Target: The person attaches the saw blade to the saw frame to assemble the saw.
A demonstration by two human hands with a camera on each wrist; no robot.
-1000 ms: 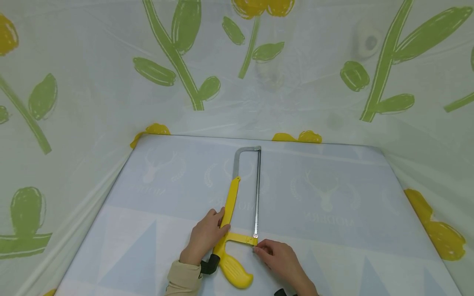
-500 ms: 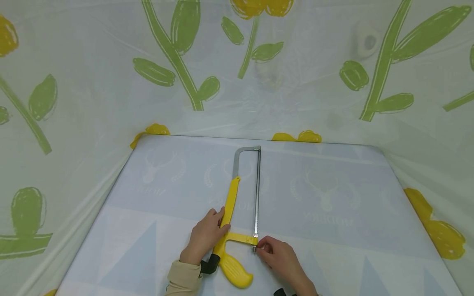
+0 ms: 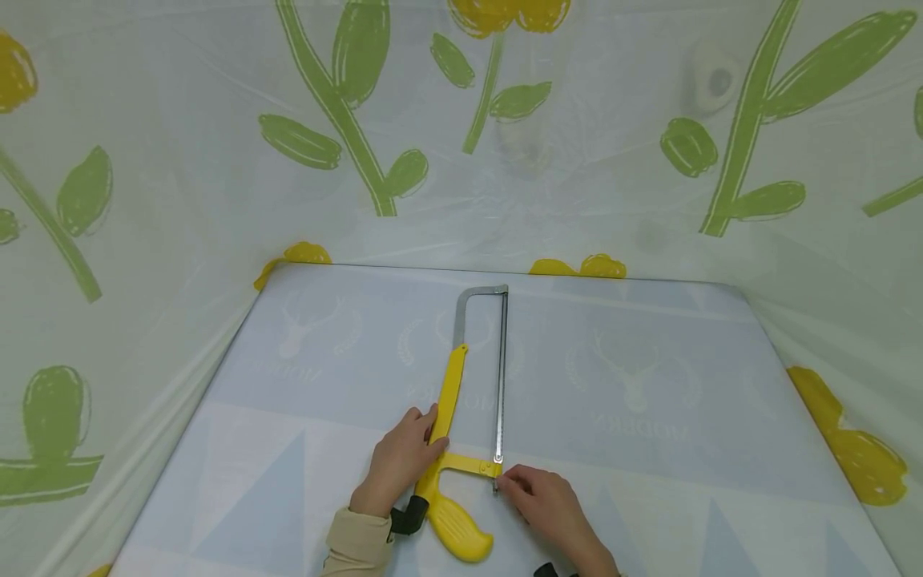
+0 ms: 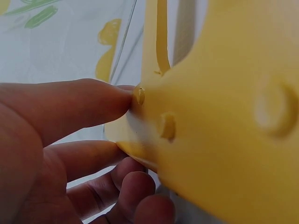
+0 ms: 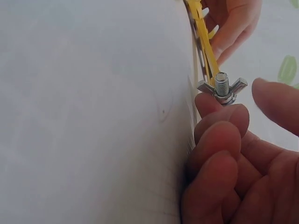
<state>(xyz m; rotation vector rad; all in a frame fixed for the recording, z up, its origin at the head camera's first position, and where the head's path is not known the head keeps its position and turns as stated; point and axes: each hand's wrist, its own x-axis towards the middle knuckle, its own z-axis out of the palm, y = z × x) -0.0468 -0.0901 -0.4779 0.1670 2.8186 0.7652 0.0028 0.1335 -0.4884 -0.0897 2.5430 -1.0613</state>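
A hacksaw [image 3: 453, 377] with a yellow frame and handle lies on the table, its grey front end pointing away. My left hand [image 3: 400, 458] pinches the yellow back of the frame between thumb and fingers. Along the right side runs the metal blade [image 3: 501, 377], fixed at both ends. At its near end a silver wing nut [image 5: 225, 95] sits on a threaded bolt [image 5: 221, 84]. My right hand [image 3: 546, 506] is at this nut: its bent fingers lie right beneath it, while the thumb [image 5: 275, 100] stands apart from the wing.
A pale printed cloth covers the table [image 3: 649, 361]. Behind and at the sides hangs a white curtain [image 3: 591, 192] with green leaves and yellow flowers. A black wrist mount [image 3: 409, 515] sits at the left wrist, beside the saw handle.
My right hand shifted slightly off the wing nut, then came back close to it. The nut shows at a different turn. My left hand and the hacksaw have stayed put.
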